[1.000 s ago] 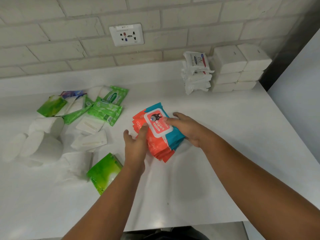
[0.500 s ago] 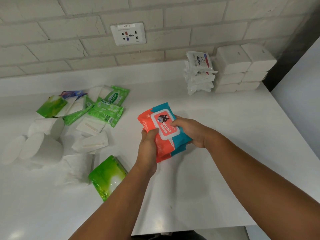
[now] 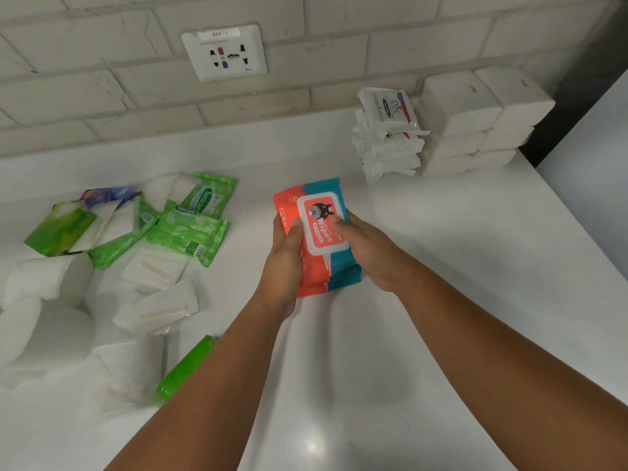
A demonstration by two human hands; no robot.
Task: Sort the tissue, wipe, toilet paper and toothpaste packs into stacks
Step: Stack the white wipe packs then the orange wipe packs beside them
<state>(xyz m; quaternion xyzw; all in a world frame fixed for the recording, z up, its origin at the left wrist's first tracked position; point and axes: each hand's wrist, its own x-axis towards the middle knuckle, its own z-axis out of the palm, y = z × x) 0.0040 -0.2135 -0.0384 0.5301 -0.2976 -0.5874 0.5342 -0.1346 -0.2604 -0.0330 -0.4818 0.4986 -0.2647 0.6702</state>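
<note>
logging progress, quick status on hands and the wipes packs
Left hand and right hand both grip the orange-teal wipes packs, above the counter. Loose green packs off left, not in the way.

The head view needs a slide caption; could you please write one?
Sorting toiletries: left hand and right hand grip orange-and-teal wipes packs over the white counter.

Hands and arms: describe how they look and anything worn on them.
The left hand and right hand are bare: no gloves, and no rings that I can see. The left forearm and right forearm are bare too, with no sleeves, watch or bracelet in view.
</note>
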